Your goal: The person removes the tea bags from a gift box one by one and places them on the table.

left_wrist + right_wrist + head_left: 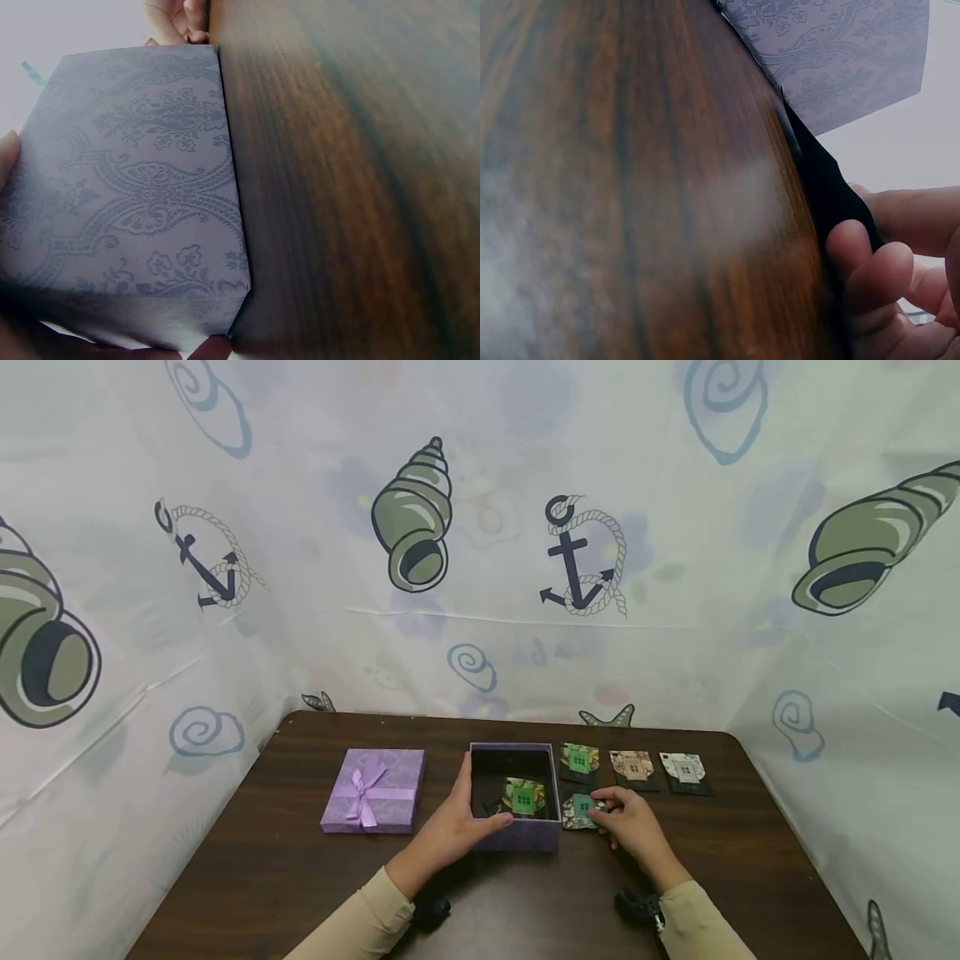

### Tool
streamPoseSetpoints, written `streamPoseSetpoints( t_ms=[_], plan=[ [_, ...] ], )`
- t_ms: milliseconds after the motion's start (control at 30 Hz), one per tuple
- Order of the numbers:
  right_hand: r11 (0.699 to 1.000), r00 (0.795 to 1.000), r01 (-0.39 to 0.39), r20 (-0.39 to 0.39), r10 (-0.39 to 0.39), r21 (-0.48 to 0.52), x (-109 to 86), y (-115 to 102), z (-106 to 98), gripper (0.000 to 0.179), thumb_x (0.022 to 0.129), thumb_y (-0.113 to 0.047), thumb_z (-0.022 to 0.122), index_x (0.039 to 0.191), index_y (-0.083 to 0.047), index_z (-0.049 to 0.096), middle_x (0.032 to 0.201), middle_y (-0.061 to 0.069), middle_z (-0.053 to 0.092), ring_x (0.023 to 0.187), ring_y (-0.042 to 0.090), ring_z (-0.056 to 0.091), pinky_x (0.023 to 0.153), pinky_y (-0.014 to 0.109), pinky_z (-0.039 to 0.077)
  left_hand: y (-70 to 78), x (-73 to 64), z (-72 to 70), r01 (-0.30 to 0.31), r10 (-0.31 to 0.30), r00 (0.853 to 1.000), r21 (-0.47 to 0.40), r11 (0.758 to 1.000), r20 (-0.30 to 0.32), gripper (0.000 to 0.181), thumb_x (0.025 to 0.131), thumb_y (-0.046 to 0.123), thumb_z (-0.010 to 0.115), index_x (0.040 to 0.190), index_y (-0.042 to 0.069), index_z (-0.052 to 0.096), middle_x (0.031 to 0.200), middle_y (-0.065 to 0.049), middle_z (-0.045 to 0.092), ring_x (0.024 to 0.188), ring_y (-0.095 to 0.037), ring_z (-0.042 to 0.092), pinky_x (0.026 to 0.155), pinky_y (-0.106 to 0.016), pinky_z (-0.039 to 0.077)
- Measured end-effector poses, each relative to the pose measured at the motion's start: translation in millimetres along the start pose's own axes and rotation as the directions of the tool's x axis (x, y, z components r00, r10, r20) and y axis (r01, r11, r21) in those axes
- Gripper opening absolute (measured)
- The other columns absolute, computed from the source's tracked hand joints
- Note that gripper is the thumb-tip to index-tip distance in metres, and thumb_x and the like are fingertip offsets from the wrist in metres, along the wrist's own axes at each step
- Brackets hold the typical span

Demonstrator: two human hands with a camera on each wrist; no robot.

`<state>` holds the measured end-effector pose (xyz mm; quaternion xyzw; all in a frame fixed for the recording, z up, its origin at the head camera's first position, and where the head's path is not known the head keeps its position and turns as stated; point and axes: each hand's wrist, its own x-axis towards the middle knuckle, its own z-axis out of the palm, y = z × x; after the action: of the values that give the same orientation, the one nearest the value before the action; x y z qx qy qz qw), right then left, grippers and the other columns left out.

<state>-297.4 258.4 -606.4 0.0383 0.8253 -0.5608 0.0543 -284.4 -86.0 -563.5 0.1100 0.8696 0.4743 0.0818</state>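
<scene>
My left hand (pixel 448 827) grips an open purple patterned box (pixel 517 837) at its left side, with the thumb over the front rim. In the left wrist view the box's front wall (pixel 150 172) fills much of the frame. Inside the box, a dark packet with a green-and-yellow label (pixel 523 797) shows. Just right of the box, my right hand (pixel 633 831) pinches the right edge of a flat dark packet with a teal label (pixel 581 810). The right wrist view shows that packet's black underside (pixel 840 187) tilted up from the table at the fingers.
A purple lid with a ribbon bow (pixel 372 791) lies left of the box. Behind my right hand lie a green-labelled packet (pixel 579 760), a tan-labelled packet (pixel 633 767) and a white-labelled packet (pixel 684 770). The brown wooden table (pixel 247 877) meets a shell-and-anchor printed curtain (pixel 495 527).
</scene>
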Motion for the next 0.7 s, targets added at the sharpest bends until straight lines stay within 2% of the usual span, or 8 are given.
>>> streamPoseSetpoints(
  t_ms=[167,400,600,700],
  plan=[
    [0.999,1.0,0.0,-0.013,-0.001,-0.039,2.0,0.5,0.4,0.034,0.097,-0.012,0.083,0.129,-0.003,0.075,0.092,0.005,0.055,0.061,0.018,0.059,0.049,0.032,0.05,0.8,-0.1,-0.2,0.003,-0.003,1.0,-0.001,1.0,0.003,0.135,0.086,0.078,0.078,0.174,0.037,-0.016,0.185,-0.002,-0.002,0.167,-0.037,0.027,0.129,-0.064,0.033],
    [0.993,0.999,0.03,-0.041,-0.035,-0.111,3.5,0.2,1.4,0.033,0.096,-0.011,0.084,0.127,-0.004,0.077,0.08,0.002,0.052,0.059,0.016,0.055,0.055,0.029,0.053,1.0,0.1,-0.6,0.014,-0.014,1.0,-0.002,1.0,0.008,0.136,0.086,0.078,0.078,0.174,0.036,-0.016,0.185,-0.003,-0.002,0.167,-0.038,0.027,0.13,-0.066,0.031],
    [0.996,0.998,0.032,-0.045,-0.036,-0.083,3.7,1.5,0.6,0.033,0.096,-0.012,0.084,0.127,-0.004,0.077,0.08,0.002,0.052,0.058,0.016,0.056,0.055,0.03,0.053,1.5,1.6,-0.3,0.017,-0.017,1.0,0.0,1.0,0.006,0.135,0.086,0.078,0.078,0.174,0.035,-0.015,0.185,-0.003,0.0,0.166,-0.038,0.028,0.129,-0.065,0.032],
    [0.997,0.999,0.035,-0.035,-0.037,-0.065,2.7,1.8,-0.1,0.034,0.095,-0.013,0.085,0.127,-0.004,0.077,0.081,0.002,0.053,0.058,0.016,0.055,0.055,0.031,0.053,1.6,1.6,-0.4,0.014,-0.014,1.0,0.003,1.0,0.003,0.134,0.088,0.072,0.08,0.175,0.033,-0.014,0.185,-0.006,0.001,0.166,-0.04,0.03,0.129,-0.066,0.033]
  ],
)
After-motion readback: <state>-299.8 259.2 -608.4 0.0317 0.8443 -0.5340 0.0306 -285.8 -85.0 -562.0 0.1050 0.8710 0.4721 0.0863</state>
